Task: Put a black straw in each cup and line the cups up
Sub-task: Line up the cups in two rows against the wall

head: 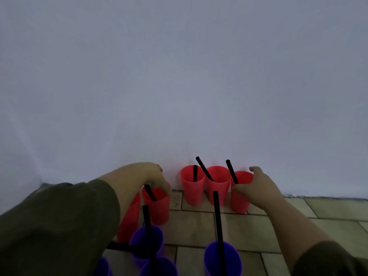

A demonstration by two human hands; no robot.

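Observation:
Three red cups stand side by side against the white wall, each with a black straw: the left one (192,188), the middle one (218,183) and the right one (240,198). My right hand (258,188) grips the right cup at its rim. My left hand (157,179) holds the rim of another red cup (158,208) with a straw (150,193), to the left of the row. A further red cup (129,220) stands partly hidden behind my left forearm. Purple cups with straws stand nearer me, one at the left (146,242) and one at the right (223,257).
The floor (258,232) is tiled in beige blocks and meets the white wall (179,86) just behind the red cups. More purple cups (159,267) sit at the bottom edge. A black straw (119,247) lies flat near the left purple cup.

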